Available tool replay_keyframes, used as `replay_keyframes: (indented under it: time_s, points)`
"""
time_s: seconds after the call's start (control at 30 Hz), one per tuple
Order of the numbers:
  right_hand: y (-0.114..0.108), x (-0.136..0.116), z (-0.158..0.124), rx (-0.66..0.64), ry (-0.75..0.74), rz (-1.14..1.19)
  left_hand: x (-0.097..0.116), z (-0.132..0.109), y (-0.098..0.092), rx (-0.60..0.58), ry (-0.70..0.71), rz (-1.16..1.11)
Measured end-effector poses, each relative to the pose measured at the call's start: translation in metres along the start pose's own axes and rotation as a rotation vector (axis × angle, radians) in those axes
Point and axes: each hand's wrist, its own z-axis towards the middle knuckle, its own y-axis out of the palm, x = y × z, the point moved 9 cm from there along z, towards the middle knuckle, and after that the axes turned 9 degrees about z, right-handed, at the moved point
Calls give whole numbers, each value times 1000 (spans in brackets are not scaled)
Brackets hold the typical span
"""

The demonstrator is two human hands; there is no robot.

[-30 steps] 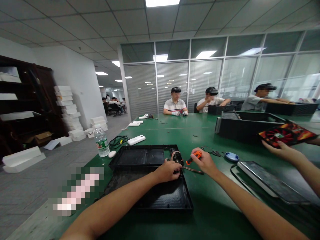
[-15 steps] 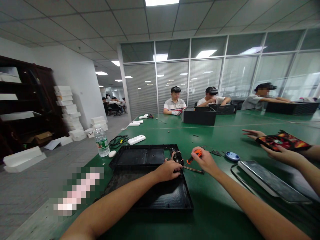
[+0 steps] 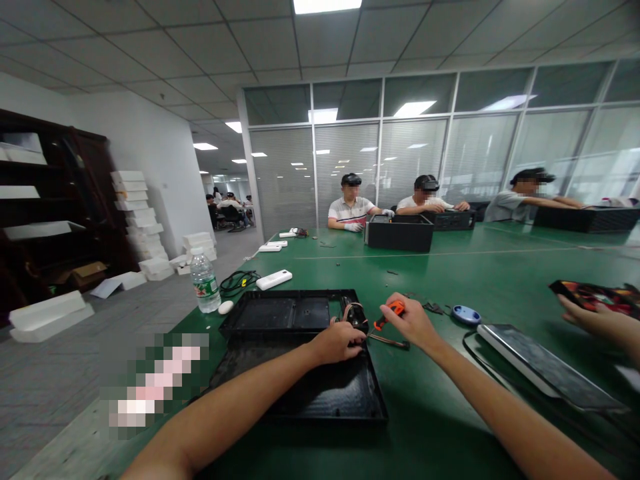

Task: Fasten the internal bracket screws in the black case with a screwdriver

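A black computer case (image 3: pixel 320 393) lies open on the green table in front of me. My left hand (image 3: pixel 340 341) is closed at the case's right side, next to a dark part with copper-coloured wires (image 3: pixel 354 312); what its fingers grip is hidden. My right hand (image 3: pixel 407 317) is wrapped round an orange and black screwdriver (image 3: pixel 395 309), just right of the case. The tool slants down to the left, towards my left fingers. Below it, a wire bundle (image 3: pixel 393 342) runs out onto the table.
A water bottle (image 3: pixel 204 283), a white power strip (image 3: pixel 274 279) and a black cable stand beyond the case's left side. To the right lie a blue round dish (image 3: pixel 466 315) and a long flat device (image 3: pixel 550 367). A co-worker's hand (image 3: pixel 597 320) holds a patterned fan part.
The co-worker's hands and the patterned fan part have moved away to the right. Across the table, a gloved hand has reached onto a black case. My hands have hardly moved.
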Motion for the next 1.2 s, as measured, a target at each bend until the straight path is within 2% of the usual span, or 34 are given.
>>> replay_keyframes:
  time_s: [0.17,0.23,0.5,0.63,0.77,0.93,1.03,1.2]
  points:
    - [-2,-28,6,-28,-90,-344,-1,1,2,11,2,-3]
    - [1,-39,7,-59,-126,-413,-1,1,3,10,5,-10]
    - [8,-69,3,-148,-203,-534,-3,-1,1,-17,-37,-2]
    - [9,-82,1,-229,-226,-442,0,-1,-2,-11,-30,-12]
    - [8,-76,0,-256,-197,-527,0,-1,-2,-17,-32,-18]
    - [5,-68,-1,-265,-207,-392,-2,0,0,2,-31,-32]
    - [7,-67,-2,-301,-233,-419,-2,1,0,8,-20,-40]
    - [8,-71,-1,-260,-247,-358,-4,2,0,-4,-22,-38]
